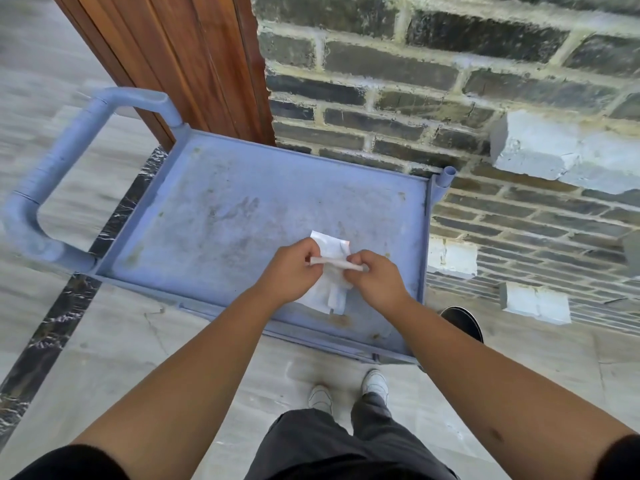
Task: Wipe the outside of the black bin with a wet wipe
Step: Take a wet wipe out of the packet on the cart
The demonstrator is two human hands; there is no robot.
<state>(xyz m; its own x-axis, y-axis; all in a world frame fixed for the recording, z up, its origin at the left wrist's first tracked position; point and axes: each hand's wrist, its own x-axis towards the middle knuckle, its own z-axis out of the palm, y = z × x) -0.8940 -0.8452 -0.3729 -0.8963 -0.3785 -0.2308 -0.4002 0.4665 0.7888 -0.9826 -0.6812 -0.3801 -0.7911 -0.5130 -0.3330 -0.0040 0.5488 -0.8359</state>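
Note:
Both hands hold a white wet wipe (331, 271) above the blue cart top (242, 209). My left hand (289, 268) pinches its left end and my right hand (375, 280) pinches its right end, so a rolled strip stretches between them. Below the strip the sheet hangs loose, and a white corner sticks up behind the fingers. At the right, past the cart's near corner, a round black shape (464, 322) sits on the floor; it may be the black bin, mostly hidden by my right forearm.
The blue cart has a tubular handle (52, 174) on its left side and stands against a grey brick wall (485, 98). A brown wooden door frame (194, 64) rises behind it. My feet in white shoes (346, 393) stand on grey floor tiles.

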